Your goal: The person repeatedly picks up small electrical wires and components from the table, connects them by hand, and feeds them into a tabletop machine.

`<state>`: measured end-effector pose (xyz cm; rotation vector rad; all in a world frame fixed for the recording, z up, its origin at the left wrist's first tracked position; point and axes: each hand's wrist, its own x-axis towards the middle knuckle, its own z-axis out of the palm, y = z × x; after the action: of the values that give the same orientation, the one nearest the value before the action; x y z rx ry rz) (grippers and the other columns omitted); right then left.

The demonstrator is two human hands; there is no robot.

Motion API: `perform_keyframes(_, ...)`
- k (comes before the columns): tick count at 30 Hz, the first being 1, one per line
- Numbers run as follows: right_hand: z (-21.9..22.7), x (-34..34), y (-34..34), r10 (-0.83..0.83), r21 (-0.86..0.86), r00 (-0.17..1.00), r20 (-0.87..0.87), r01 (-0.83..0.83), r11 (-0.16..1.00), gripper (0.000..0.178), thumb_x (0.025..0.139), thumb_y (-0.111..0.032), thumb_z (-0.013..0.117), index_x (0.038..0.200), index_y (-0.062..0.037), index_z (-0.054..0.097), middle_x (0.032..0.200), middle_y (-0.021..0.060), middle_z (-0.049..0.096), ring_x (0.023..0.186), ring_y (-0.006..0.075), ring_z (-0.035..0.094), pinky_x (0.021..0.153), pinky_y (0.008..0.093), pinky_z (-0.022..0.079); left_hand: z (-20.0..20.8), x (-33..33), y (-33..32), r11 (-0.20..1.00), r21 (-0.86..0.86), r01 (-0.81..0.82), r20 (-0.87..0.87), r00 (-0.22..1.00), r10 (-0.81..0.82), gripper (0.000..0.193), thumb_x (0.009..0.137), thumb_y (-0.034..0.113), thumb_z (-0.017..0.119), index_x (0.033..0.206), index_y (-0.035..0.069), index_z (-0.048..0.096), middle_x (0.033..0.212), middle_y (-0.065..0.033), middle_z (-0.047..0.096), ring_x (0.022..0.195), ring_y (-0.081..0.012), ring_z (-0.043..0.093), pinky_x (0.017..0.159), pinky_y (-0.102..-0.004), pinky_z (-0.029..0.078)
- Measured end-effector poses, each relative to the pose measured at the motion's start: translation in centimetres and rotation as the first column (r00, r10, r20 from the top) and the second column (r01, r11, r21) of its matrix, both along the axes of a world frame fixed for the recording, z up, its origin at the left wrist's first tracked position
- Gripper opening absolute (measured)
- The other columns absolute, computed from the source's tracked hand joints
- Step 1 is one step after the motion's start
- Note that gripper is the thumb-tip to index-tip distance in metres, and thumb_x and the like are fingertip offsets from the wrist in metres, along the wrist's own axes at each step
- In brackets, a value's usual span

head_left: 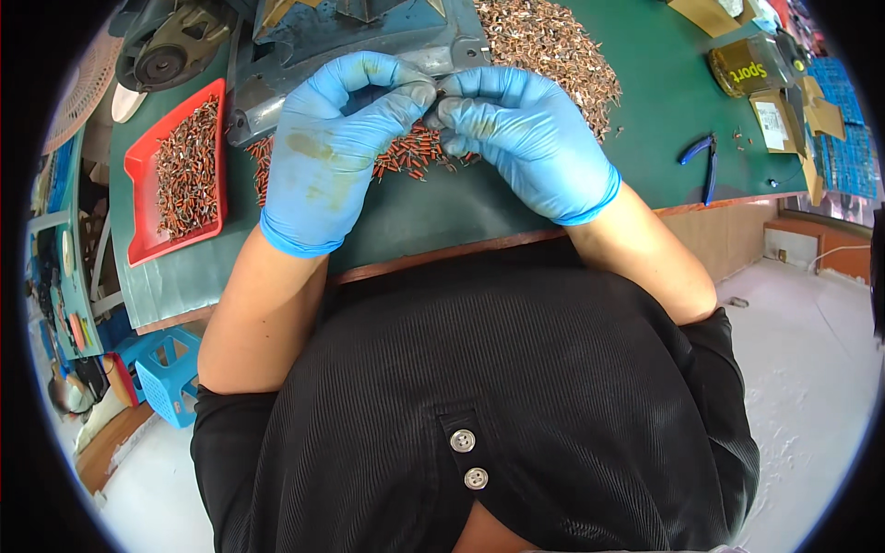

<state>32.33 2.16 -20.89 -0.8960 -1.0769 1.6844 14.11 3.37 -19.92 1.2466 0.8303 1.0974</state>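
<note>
Both of my hands wear blue gloves and meet above the near edge of a grey metal machine (263,88). The thumb and forefinger of my left hand (336,138) are pinched together, and dark stains mark the back of its glove. Close against it, my right hand (525,134) pinches in the same way. Whatever lies between the fingertips is too small and too covered to make out. Beneath the hands, small orange-and-metal pieces (415,155) lie scattered on the green tabletop (406,217).
A red tray (138,203) full of similar pieces sits left. Behind my right hand spreads a large heap of small metal-and-orange parts (553,51). Farther right are blue-handled pliers (708,166), a jar (747,66) and a cardboard box (779,120). A blue stool (169,382) stands below, left.
</note>
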Motion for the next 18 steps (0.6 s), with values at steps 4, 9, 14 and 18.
perform_keyframes(4,-0.6,-0.7,-0.3,-0.069,-0.142,0.973,-0.219,0.039,0.989,0.022,0.087,-0.002,0.06,0.108,0.0052,0.058,0.097,0.0132,0.065,0.084,0.0209,0.063,0.071,0.0296,0.05,-0.1,0.1,-0.3,0.999,0.031,0.024,-0.011,1.0,-0.024,0.012,0.085,0.006,0.064,0.096,0.001,0.062,0.089,-0.0012,0.062,0.077,-0.0072,0.053,0.071,-0.0201,0.043)
perform_keyframes(9,-1.8,-0.8,-0.5,0.004,-0.204,0.883,-0.469,-0.112,0.973,0.023,0.088,-0.003,0.058,0.109,0.0043,0.056,0.095,0.0106,0.062,0.082,0.0192,0.06,0.069,0.0301,0.048,-0.6,-0.1,-0.5,0.994,0.11,0.021,-0.102,0.995,-0.009,0.012,0.087,0.008,0.063,0.097,0.002,0.062,0.088,-0.0009,0.06,0.076,-0.007,0.052,0.071,-0.0205,0.043)
perform_keyframes(14,-0.9,-0.8,-0.9,0.053,-0.101,0.959,-0.279,-0.085,0.991,0.024,0.088,-0.006,0.059,0.11,0.0039,0.055,0.093,0.0081,0.06,0.079,0.0172,0.056,0.067,0.029,0.047,-1.0,-0.7,-0.7,1.0,0.021,0.019,-0.133,0.991,-0.016,0.017,0.088,0.012,0.062,0.101,0.002,0.061,0.087,-0.001,0.06,0.074,-0.0073,0.052,0.07,-0.0203,0.043)
perform_keyframes(18,-0.7,-0.7,-1.2,0.031,0.054,0.997,0.064,-0.034,0.998,0.023,0.089,-0.009,0.059,0.108,0.0041,0.056,0.088,0.0072,0.06,0.075,0.0144,0.056,0.066,0.0256,0.047,-1.2,-0.4,-1.4,1.0,0.022,0.004,-0.052,0.999,-0.003,0.016,0.087,0.012,0.063,0.098,0.0,0.062,0.081,-0.0009,0.061,0.073,-0.0064,0.054,0.068,-0.0207,0.045)
